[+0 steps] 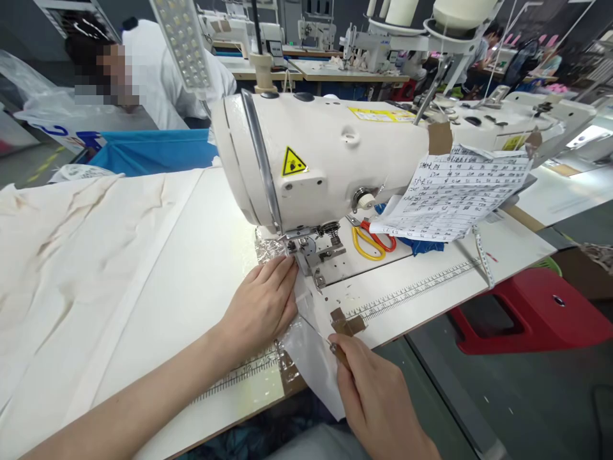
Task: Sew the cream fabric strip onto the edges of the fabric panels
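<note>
Beside the needle area of a white sewing machine (325,153), my left hand (263,300) lies with its fingers stretched forward, pressing on a strip of white fabric (313,358). The strip runs from under the presser foot (302,259) and hangs over the table's front edge. Closed around the wooden handle of an awl (341,352) is my right hand (378,390). The awl's thin metal shaft points up and left, over the strip, with its tip close to my left fingers.
White cloth (62,275) spreads over the table's left side. Scissors (371,239) with yellow and red handles lie behind the needle area. A handwritten sheet (450,191) hangs from the machine. A red stool (536,313) stands at right. A person in white (163,70) bends near a blue bin (153,150).
</note>
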Demonstrator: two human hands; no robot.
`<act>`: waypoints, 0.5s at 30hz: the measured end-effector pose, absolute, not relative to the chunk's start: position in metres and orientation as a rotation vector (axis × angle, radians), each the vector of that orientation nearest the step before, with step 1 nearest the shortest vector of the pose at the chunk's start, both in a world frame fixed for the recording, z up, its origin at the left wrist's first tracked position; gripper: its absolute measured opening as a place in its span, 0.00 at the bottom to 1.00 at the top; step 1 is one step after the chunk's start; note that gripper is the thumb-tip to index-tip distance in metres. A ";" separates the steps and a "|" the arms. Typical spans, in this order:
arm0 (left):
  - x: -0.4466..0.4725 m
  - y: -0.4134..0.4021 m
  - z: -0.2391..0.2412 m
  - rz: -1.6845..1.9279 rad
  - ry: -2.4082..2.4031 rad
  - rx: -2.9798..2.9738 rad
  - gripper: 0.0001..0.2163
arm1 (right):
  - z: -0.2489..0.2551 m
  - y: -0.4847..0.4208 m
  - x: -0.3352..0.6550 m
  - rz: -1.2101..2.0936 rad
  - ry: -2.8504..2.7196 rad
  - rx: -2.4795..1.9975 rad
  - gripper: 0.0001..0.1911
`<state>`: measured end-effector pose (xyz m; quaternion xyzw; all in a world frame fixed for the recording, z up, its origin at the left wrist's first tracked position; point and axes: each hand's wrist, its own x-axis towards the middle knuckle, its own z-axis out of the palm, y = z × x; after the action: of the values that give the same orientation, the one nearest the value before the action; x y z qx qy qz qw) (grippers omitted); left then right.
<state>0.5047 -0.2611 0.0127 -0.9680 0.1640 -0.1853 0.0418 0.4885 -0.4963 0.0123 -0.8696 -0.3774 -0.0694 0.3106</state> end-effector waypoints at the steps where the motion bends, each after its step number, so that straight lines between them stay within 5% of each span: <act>1: 0.504 -0.262 0.012 -0.565 0.503 -2.965 0.23 | 0.014 -0.495 0.490 -0.191 -1.005 -2.303 0.17; 15: 0.494 -0.267 0.012 -0.543 0.529 -3.008 0.23 | 0.020 -0.479 0.503 -0.144 -1.030 -2.357 0.16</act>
<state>0.4943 -0.2669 0.0121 -0.9695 0.1705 -0.1750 0.0196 0.5031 -0.4789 0.0199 -0.8786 -0.3840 -0.0536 0.2787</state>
